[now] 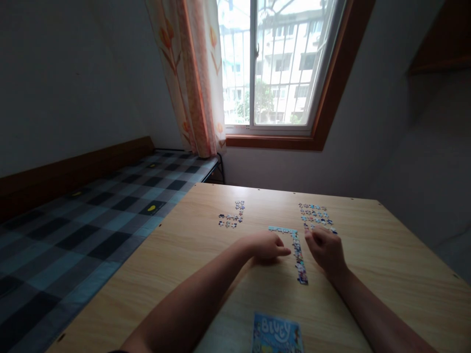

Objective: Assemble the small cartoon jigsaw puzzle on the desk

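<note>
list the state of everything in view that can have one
puzzle strip: joined into a bent corner shape
left puzzle pieces: loose, in a small group
right puzzle pieces: loose, in rows, partly hidden
Bluey picture: face up, cut off by the frame
left hand: fingers bent, grip unclear
right hand: curled, grip unclear
curtain: gathered to the window's left

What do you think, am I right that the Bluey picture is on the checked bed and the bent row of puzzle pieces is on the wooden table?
Not quite: the Bluey picture isn't on the checked bed; the head view shows it on the wooden table, where the bent row of puzzle pieces is.
</note>
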Motion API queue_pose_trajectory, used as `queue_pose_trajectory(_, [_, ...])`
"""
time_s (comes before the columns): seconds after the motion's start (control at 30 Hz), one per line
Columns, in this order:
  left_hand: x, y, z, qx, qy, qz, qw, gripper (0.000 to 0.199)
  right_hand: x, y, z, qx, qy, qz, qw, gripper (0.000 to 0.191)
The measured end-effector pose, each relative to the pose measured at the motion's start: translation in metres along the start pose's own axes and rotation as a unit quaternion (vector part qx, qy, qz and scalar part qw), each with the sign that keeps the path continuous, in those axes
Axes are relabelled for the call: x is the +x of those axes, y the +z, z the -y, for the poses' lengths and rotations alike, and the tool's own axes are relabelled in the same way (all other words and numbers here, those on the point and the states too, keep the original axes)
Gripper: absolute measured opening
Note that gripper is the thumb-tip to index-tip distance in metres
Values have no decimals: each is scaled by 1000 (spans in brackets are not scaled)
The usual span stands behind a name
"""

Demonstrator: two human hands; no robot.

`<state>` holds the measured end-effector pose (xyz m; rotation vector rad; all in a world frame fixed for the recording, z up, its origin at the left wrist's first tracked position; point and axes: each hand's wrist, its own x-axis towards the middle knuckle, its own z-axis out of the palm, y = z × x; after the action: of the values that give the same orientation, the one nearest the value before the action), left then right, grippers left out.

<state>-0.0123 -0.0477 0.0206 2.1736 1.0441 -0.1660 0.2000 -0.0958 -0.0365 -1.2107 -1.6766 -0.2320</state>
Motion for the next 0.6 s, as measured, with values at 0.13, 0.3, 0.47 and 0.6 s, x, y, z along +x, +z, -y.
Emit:
queue_pose_trajectory(0.13, [2,5,1,0,23,-34,999,41,-1,1,-2,-1,2,-1,1000,41])
queue_pose_trajectory(0.3, [0,6,5,-35,38,-71,996,42,-1,2,-3,0,3,-2,1000,41])
queue_pose_trajectory(0.47, [-1,5,20,-196,78,-68,975,49,-1,2,-4,5,5,-4,1000,42])
queue_pose_trajectory(0.6, [0,7,25,-225,77,-63,969,51,-2,3,-5,5,10,-1,1000,43])
